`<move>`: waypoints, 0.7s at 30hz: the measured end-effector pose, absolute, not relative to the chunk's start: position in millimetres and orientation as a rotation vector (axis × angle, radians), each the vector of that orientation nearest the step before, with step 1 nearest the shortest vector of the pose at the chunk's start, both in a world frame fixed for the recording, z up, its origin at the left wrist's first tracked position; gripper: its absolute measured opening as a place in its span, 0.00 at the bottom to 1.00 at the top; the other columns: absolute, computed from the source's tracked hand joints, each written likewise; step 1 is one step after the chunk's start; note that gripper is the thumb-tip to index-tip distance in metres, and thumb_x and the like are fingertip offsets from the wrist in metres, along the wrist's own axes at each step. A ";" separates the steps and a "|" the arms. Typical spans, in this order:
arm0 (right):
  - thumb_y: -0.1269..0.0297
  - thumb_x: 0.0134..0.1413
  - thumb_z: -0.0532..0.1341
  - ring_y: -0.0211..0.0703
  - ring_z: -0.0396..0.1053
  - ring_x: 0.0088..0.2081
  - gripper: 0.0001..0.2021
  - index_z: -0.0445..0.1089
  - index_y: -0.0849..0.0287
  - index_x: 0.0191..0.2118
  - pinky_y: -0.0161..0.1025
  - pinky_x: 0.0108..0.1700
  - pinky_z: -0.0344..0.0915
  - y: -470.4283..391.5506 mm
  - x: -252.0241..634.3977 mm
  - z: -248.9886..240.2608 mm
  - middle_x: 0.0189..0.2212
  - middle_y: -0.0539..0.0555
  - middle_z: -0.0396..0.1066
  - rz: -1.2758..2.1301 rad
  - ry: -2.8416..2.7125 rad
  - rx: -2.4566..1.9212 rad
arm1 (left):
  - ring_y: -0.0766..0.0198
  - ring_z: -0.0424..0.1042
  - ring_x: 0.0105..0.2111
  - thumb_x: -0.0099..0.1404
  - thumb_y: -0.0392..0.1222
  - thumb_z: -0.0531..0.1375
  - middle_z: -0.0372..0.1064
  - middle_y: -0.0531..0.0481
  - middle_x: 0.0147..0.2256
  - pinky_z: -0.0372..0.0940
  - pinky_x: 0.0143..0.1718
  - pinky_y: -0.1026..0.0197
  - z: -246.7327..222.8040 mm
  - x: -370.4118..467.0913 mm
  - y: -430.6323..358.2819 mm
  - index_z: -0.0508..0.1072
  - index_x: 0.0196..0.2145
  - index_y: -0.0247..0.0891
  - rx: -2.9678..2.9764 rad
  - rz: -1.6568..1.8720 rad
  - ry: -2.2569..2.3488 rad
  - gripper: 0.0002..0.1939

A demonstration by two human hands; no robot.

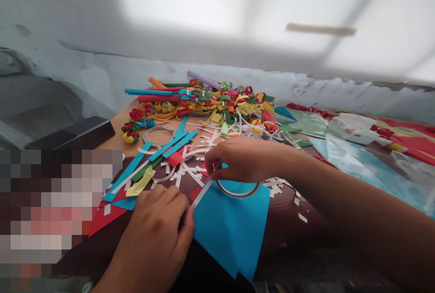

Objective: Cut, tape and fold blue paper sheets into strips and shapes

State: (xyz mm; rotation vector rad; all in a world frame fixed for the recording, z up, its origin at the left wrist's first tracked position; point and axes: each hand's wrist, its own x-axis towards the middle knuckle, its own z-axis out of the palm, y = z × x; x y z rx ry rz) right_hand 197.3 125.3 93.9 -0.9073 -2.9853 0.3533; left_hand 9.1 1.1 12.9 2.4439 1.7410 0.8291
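A blue paper sheet (234, 225) lies in front of me, its lower corners hanging toward the table's near edge. Along its left edge runs a narrow white strip of tape (203, 192). My left hand (161, 220) is closed, thumb and forefinger pressed together at the strip's lower end. Above the sheet, my right hand (238, 159) pinches the strip's upper end with bent fingers. Partly hidden under that hand, a roll of tape (240, 194) rests on the blue paper.
White paper scraps (183, 170) and blue strips (178, 145) litter the table. Another tape roll (159, 135) lies beyond them. Colourful paper chains (234, 100) are heaped at the back. Plastic packets (370, 170) lie on the right. Red paper (107, 216) is at left, beside a pixelated area.
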 end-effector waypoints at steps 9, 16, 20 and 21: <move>0.67 0.58 0.69 0.40 0.73 0.34 0.08 0.76 0.56 0.44 0.36 0.34 0.59 109.4 211.8 75.5 0.35 0.50 0.79 0.440 -2.801 -0.791 | 0.46 0.74 0.39 0.65 0.51 0.63 0.77 0.46 0.38 0.64 0.43 0.43 25.3 5.1 13.9 0.76 0.39 0.43 2.286 0.851 1.730 0.11; 0.68 0.54 0.70 0.34 0.67 0.29 0.08 0.70 0.60 0.34 0.32 0.30 0.61 119.7 203.8 58.5 0.27 0.46 0.70 0.914 -2.226 -0.791 | 0.49 0.76 0.44 0.58 0.60 0.68 0.73 0.43 0.52 0.71 0.42 0.48 43.7 22.8 40.9 0.66 0.62 0.45 1.954 0.828 1.631 0.38; 0.71 0.56 0.69 0.35 0.67 0.24 0.09 0.67 0.59 0.31 0.30 0.23 0.65 122.0 196.5 56.8 0.23 0.46 0.69 1.522 -1.889 -0.966 | 0.52 0.75 0.42 0.60 0.52 0.69 0.72 0.43 0.53 0.70 0.46 0.47 42.3 30.9 35.3 0.64 0.62 0.45 2.114 1.070 1.802 0.36; 0.72 0.58 0.67 0.35 0.68 0.23 0.09 0.66 0.59 0.31 0.30 0.23 0.67 122.0 196.0 57.6 0.23 0.45 0.68 1.669 -1.773 -0.948 | 0.55 0.75 0.36 0.61 0.51 0.67 0.74 0.46 0.49 0.71 0.42 0.49 42.6 31.9 35.3 0.65 0.61 0.46 2.097 1.037 1.792 0.33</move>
